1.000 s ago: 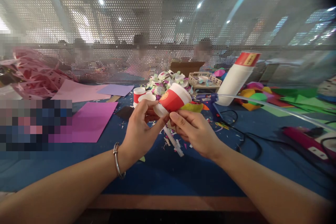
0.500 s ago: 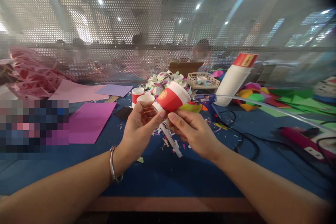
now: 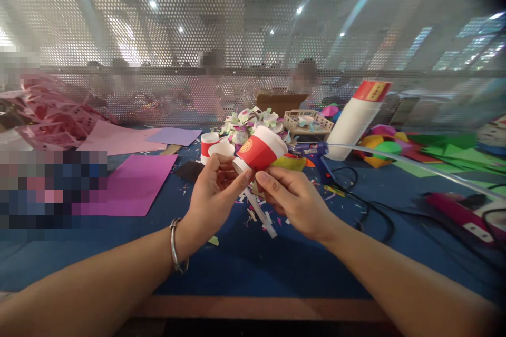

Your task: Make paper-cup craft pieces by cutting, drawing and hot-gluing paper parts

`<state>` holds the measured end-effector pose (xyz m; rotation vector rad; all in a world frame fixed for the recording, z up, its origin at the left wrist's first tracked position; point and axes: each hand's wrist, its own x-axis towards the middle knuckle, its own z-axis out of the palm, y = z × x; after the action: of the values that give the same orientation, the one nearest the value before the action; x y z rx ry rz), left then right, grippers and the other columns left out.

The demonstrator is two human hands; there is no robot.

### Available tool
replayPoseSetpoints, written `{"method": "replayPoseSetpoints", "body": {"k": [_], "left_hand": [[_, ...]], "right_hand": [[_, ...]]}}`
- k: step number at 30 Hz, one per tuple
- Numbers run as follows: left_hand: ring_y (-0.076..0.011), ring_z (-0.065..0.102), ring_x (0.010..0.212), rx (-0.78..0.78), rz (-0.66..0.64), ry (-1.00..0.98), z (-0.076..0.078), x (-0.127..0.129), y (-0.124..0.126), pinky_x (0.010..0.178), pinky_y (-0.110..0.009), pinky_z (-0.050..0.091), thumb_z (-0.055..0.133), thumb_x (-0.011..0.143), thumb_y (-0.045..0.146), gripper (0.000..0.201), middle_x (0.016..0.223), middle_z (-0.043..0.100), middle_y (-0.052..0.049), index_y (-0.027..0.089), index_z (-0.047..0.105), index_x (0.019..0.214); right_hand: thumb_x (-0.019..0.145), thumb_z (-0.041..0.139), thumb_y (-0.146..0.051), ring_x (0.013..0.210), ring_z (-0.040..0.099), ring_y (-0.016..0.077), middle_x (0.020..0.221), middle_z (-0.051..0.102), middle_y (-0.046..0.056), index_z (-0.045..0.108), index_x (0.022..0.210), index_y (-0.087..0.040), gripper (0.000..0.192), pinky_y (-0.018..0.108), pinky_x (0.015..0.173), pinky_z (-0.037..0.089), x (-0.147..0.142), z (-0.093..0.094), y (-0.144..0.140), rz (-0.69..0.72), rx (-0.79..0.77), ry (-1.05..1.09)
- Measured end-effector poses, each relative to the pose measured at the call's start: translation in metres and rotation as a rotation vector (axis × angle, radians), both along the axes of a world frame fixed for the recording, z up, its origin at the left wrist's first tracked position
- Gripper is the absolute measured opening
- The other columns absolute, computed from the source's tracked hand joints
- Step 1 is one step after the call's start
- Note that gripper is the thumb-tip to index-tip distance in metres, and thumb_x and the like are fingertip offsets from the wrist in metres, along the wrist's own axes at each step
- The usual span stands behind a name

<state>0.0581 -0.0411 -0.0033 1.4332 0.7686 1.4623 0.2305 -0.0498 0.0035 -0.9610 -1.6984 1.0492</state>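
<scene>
Blue tabletop [image 3: 245, 263] strewn with scraps: left hand [image 3: 211, 197] and right hand [image 3: 294, 197] pinch 1 tilted red-and-white paper cup [image 3: 259, 150]; glue gun [image 3: 314, 152] and magenta paper [image 3: 134, 181] lie nearby.

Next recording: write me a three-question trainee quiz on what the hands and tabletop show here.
1. Multiple choice: what do both hands hold? A) glue gun B) red and white paper cup C) purple paper sheet
2. True or false: the blue glue gun lies on the table beyond the hands.
3. Fill in: the left wrist wears a metal ____.

Key
1. B: the left hand and right hand pinch the base of the red and white paper cup, tilted away.
2. True.
3. bracelet.
</scene>
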Motion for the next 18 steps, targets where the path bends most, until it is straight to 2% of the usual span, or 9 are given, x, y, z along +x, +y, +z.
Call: {"method": "replayPoseSetpoints", "body": {"k": [2, 5, 8, 12, 18], "left_hand": [[-0.0185, 0.067, 0.088, -0.030, -0.009, 0.020, -0.001, -0.001, 0.002, 0.082, -0.035, 0.055, 0.075, 0.083, 0.035, 0.030, 0.093, 0.067, -0.006, 0.019, 0.053, 0.096], [-0.0167, 0.065, 0.083, -0.012, -0.002, 0.052, 0.001, -0.003, 0.004, 0.077, -0.033, 0.055, 0.074, 0.085, 0.035, 0.028, 0.089, 0.066, -0.005, 0.019, 0.052, 0.093], [-0.0136, 0.063, 0.076, 0.114, 0.034, 0.126, 0.007, -0.007, 0.006, 0.070, -0.029, 0.054, 0.075, 0.084, 0.029, 0.026, 0.086, 0.065, -0.002, 0.020, 0.053, 0.093], [-0.0127, 0.063, 0.075, 0.269, 0.128, 0.219, 0.011, -0.009, 0.009, 0.068, -0.027, 0.053, 0.076, 0.082, 0.024, 0.026, 0.090, 0.065, -0.001, 0.021, 0.052, 0.093], [-0.0119, 0.063, 0.069, 0.179, 0.073, 0.153, 0.007, -0.004, 0.005, 0.061, -0.025, 0.051, 0.074, 0.085, 0.028, 0.025, 0.084, 0.065, 0.000, 0.022, 0.049, 0.088]], "right_hand": [[0.096, 0.055, -0.054, 0.046, 0.029, 0.0069, 0.057, 0.034, -0.007, 0.053, 0.073, -0.019, 0.042, 0.025, 0.042, 0.020, 0.000, -0.001, 0.001, -0.004, -0.011, -0.008], [0.096, 0.055, -0.055, 0.046, 0.029, 0.0073, 0.057, 0.033, -0.007, 0.054, 0.074, -0.019, 0.042, 0.026, 0.042, 0.020, 0.000, -0.001, 0.002, -0.010, -0.021, -0.022], [0.096, 0.055, -0.055, 0.046, 0.028, 0.0074, 0.057, 0.032, -0.007, 0.055, 0.074, -0.019, 0.042, 0.026, 0.042, 0.019, 0.000, 0.001, 0.001, -0.012, -0.017, -0.020], [0.097, 0.055, -0.054, 0.046, 0.026, 0.0069, 0.056, 0.031, -0.007, 0.053, 0.072, -0.020, 0.042, 0.026, 0.043, 0.020, 0.000, 0.001, 0.001, -0.006, 0.002, 0.001], [0.097, 0.054, -0.055, 0.047, 0.031, 0.0073, 0.058, 0.037, -0.006, 0.055, 0.075, -0.019, 0.042, 0.026, 0.043, 0.022, -0.001, -0.002, 0.002, -0.032, -0.002, -0.012]]}}
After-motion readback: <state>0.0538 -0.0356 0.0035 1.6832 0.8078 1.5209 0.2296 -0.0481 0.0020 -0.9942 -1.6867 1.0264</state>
